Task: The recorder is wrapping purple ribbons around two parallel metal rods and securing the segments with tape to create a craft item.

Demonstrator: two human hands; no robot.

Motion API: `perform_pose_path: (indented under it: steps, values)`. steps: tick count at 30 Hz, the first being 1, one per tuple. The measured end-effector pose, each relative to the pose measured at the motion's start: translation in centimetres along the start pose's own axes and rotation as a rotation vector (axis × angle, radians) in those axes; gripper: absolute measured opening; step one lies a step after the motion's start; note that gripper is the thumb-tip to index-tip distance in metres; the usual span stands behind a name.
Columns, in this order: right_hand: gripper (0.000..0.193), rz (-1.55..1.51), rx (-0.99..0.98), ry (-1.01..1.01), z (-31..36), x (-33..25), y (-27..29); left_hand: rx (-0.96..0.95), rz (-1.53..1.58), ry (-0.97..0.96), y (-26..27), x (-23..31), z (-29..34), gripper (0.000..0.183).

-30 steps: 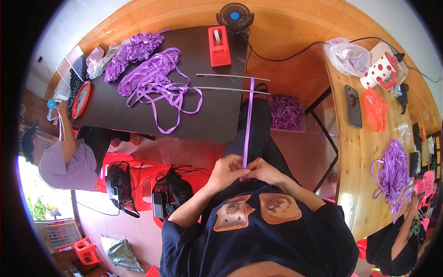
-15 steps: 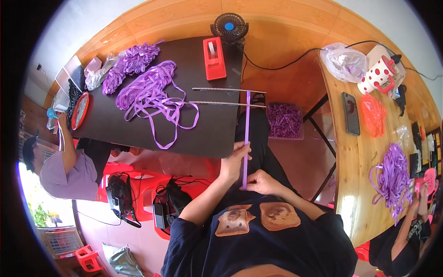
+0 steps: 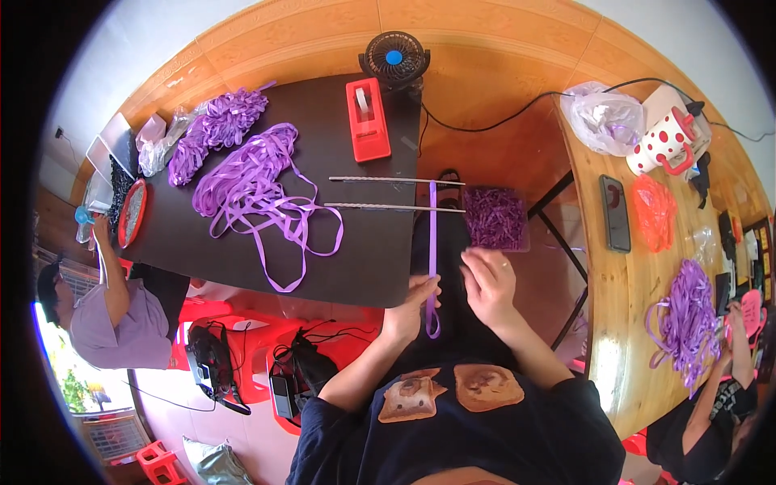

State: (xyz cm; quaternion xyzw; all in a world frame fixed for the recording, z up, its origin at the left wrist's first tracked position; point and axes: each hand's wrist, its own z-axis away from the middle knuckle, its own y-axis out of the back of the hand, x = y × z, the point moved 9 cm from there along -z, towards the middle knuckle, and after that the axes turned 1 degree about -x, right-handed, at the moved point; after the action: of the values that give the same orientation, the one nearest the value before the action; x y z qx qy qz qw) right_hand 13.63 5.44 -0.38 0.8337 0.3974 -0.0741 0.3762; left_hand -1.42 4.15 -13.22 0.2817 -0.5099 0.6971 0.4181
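Two thin metal rods, a far rod (image 3: 368, 179) and a near rod (image 3: 364, 207), jut out past the dark table's right edge. A purple ribbon (image 3: 432, 246) runs from the far rod across the near one toward me. My left hand (image 3: 414, 305) is closed on this ribbon just off the table corner, and its loose end curls below the fingers. To the right of the ribbon, my right hand (image 3: 490, 289) is raised over my lap, apart from it. Its fingers are loosely bent, with nothing visible in them.
On the dark table (image 3: 364, 267) lie a heap of purple ribbon (image 3: 250, 174) and a red tape dispenser (image 3: 368, 121); a fan (image 3: 394, 58) stands behind. A box of purple pieces (image 3: 495, 218) sits below. The wooden table (image 3: 614, 323) holds a phone (image 3: 614, 214). Two people sit at the sides.
My right hand has left the ribbon's lower end and moved up and right. That end now curls freely below my left hand, which still grips the ribbon. The view has tilted slightly.
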Motion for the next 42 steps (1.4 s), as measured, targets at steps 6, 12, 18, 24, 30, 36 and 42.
perform_pose_path:
  steps: [6,12,18,24,30,36,42]
  values:
    - [0.025,0.184,-0.002,0.546,-2.7,-3.1,-2.8,-0.068,0.074,0.014,-0.9,-0.4,0.3,0.021]
    - [0.020,0.199,-0.038,0.660,-1.4,-4.2,-3.2,-0.084,0.104,-0.020,0.0,-0.9,0.3,0.018]
    - [0.022,0.152,-0.084,0.672,-1.8,-5.5,-2.5,-0.151,0.125,-0.017,-0.4,0.0,0.6,0.011]
    - [0.021,0.001,-0.033,0.609,-4.9,-6.3,-0.4,-0.229,0.269,0.093,-0.3,-1.2,0.8,0.024]
    - [0.022,-0.361,-0.090,0.311,-12.8,-3.0,0.6,-0.282,0.159,0.100,-1.1,-2.5,-0.6,0.041]
    - [0.003,-0.904,-0.198,-0.439,-16.7,7.9,-7.3,-0.250,0.098,0.047,-4.7,-1.5,-4.0,0.043]
    - [0.003,-1.160,-0.231,-0.779,-14.7,12.8,-13.5,0.007,0.051,-0.117,-4.4,-0.1,-8.5,0.033]
